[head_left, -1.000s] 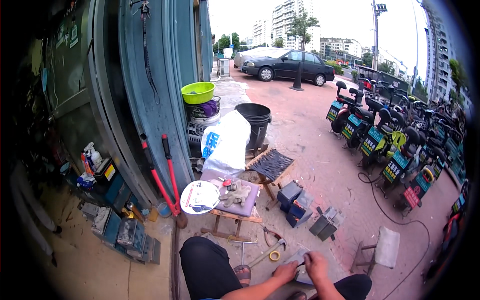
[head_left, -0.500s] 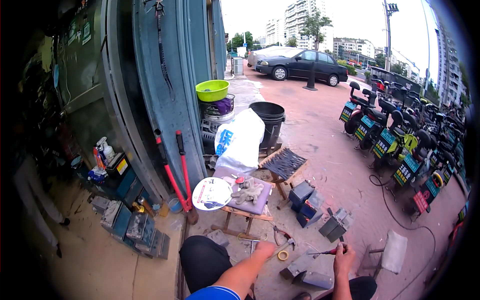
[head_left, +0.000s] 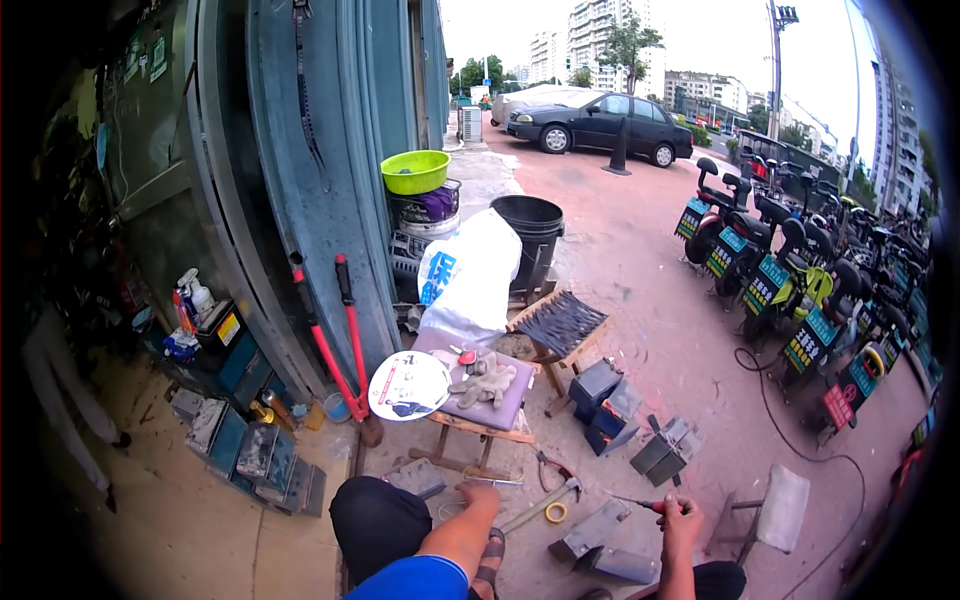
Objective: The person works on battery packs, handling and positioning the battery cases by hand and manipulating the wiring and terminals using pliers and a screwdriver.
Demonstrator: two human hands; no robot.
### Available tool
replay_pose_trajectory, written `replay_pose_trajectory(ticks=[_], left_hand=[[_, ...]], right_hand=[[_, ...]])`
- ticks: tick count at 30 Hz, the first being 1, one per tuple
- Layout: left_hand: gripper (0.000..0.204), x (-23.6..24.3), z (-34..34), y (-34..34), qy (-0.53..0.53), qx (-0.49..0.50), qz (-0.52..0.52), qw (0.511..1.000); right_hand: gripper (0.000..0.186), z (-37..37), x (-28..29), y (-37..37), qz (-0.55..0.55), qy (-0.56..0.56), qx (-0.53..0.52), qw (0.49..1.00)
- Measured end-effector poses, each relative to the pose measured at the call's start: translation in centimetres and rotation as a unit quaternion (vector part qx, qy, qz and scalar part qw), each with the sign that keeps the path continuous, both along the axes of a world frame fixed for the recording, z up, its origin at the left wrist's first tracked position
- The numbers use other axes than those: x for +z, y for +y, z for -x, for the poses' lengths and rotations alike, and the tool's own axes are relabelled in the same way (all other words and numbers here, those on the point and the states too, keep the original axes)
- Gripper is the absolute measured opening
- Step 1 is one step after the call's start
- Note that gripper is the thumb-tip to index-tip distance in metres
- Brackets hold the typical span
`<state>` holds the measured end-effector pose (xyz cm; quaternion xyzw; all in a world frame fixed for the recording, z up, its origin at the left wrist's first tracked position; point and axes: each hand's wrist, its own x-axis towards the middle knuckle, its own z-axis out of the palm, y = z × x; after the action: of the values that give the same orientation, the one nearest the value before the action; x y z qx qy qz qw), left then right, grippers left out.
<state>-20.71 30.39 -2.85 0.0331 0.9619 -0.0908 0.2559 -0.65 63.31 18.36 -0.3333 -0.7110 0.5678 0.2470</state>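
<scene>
My right hand (head_left: 681,521) is closed round the red handle of a screwdriver (head_left: 655,506), its thin shaft pointing left above a grey battery-like block (head_left: 592,529). A second grey block (head_left: 624,565) lies just below that one. My left hand (head_left: 479,493) reaches down to the ground beside a thin metal rod-like tool (head_left: 508,483). Its fingers are too small and partly hidden to make out. Between my hands lie a hammer (head_left: 545,503), a roll of yellow tape (head_left: 556,513) and pliers with dark and red handles (head_left: 563,470).
A low stool (head_left: 517,409) holds gloves and a round white fan. Long red-handled bolt cutters (head_left: 355,350) lean on the door frame. More batteries (head_left: 605,400) stand ahead, another (head_left: 665,452) nearer. A padded seat (head_left: 784,510) is at right, near a black cable (head_left: 860,480).
My left hand has moved left, away from the hammer and towards the metal rod-like tool. The right hand still holds the screwdriver. The view has shifted slightly.
</scene>
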Motion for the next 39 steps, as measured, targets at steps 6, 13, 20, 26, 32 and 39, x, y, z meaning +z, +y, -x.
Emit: replay_pose_trajectory(ticks=[6,13,20,26,32,39], left_hand=[[0.032,-0.1,-0.8,7.4,-0.007,0.001,-0.138,0.99],[0.06,8.3,-2.5,16.0,-0.029,-0.077,-0.371,0.925],[0.082,4.8,-4.3,22.3,-0.006,-0.098,-0.458,0.883],[0.092,2.1,-4.7,22.7,-0.01,0.01,-0.526,0.85],[0.082,0.4,-4.8,23.3,-0.1,0.044,-0.52,0.847],[0.068,1.5,-5.2,24.8,-0.186,0.022,-0.515,0.837]], right_hand=[[0.033,-0.7,-1.1,1.7,0.074,-0.061,0.025,0.995],[0.037,3.8,3.6,4.1,-0.22,-0.191,0.092,0.952],[0.024,5.4,1.6,6.1,-0.341,-0.214,0.216,0.89],[0.022,5.1,-2.4,5.8,-0.317,-0.297,0.185,0.882],[0.024,7.4,-0.8,6.0,-0.321,-0.334,0.136,0.876],[0.025,7.2,-0.7,6.8,-0.297,-0.329,0.163,0.881]])
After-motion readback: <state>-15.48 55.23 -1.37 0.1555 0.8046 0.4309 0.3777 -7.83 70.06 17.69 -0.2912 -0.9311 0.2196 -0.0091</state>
